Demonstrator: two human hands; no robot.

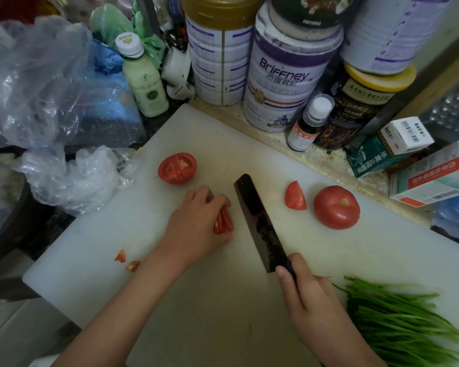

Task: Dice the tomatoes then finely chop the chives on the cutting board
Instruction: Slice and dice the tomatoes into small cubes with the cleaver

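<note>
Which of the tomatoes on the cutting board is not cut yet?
The round tomato farthest right, stem scar up, skin unbroken. The half tomato, the wedge and the slices under the left hand show cut flesh.

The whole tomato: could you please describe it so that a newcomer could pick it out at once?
Start at the white cutting board, then look right of the dark knife blade. The whole tomato sits near the board's far edge, just right of a tomato wedge. It alone is round and uncut, its stem scar facing up.
</note>
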